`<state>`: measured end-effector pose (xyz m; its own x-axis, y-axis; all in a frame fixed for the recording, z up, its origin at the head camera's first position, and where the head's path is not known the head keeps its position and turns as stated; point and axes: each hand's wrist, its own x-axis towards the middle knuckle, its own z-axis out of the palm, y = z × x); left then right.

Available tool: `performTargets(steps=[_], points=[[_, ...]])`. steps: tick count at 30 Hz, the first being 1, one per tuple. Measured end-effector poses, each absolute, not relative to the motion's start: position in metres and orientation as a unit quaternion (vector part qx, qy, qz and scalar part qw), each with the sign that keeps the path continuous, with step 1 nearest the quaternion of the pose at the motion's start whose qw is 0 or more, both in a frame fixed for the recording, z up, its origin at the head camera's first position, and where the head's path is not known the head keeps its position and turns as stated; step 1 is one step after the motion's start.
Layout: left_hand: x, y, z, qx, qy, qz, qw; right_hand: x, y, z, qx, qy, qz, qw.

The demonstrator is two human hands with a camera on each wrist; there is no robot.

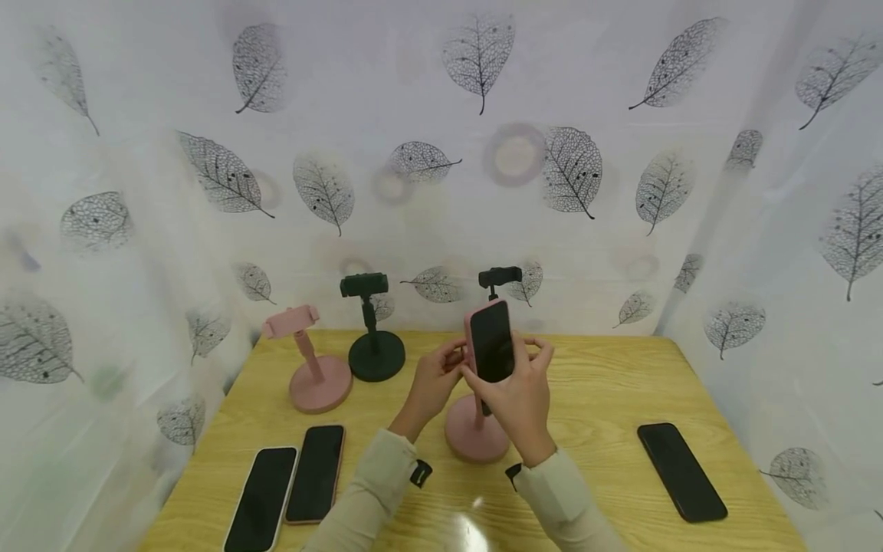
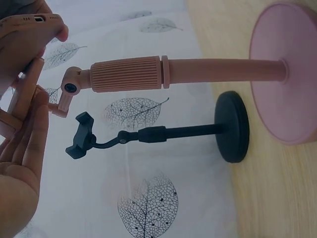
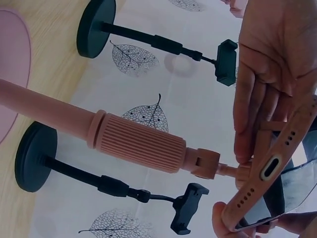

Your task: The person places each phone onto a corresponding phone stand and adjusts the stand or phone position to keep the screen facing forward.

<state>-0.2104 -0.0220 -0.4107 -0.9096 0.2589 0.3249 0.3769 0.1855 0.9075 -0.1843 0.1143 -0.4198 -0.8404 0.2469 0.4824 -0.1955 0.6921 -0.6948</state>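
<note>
In the head view my right hand (image 1: 522, 391) grips a smartphone (image 1: 493, 343) in a pink case, its dark screen facing me, thumb on one edge and fingers on the other. My left hand (image 1: 433, 377) holds the clamp (image 2: 20, 101) of a pink phone stand, fingers stretched along it in the left wrist view. The phone (image 3: 257, 183) overlaps that clamp, tilted. Below them rises the ribbed pink stand (image 2: 126, 74) on its round base (image 1: 476, 431). The right wrist view shows the left hand (image 3: 267, 69) above the phone, while much of the right hand is hidden.
Another pink stand (image 1: 320, 383) and a dark green stand (image 1: 375, 356) stand at the left; a black stand (image 1: 500, 277) is behind the phone. Two phones, one white-edged (image 1: 260, 498) and one pink-edged (image 1: 316, 474), lie at the front left, and a black phone (image 1: 681, 471) lies right.
</note>
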Motion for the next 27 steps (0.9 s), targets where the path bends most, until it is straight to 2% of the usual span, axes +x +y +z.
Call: performTargets(steps=[10,21,27], points=[[-0.211,-0.027,-0.41,-0.216,-0.78,-0.587,0.027,-0.191,0.113,-0.424,-0.033,-0.897,0.368,0.243],[-0.209,-0.024,-0.406,-0.192,-0.775,-0.601,0.004,-0.194,0.117,-0.427,-0.026,-0.886,0.385,0.258],[-0.215,-0.024,-0.415,-0.197,-0.757,-0.622,-0.013,-0.196,0.123,-0.43,-0.015,-0.871,0.421,0.254]])
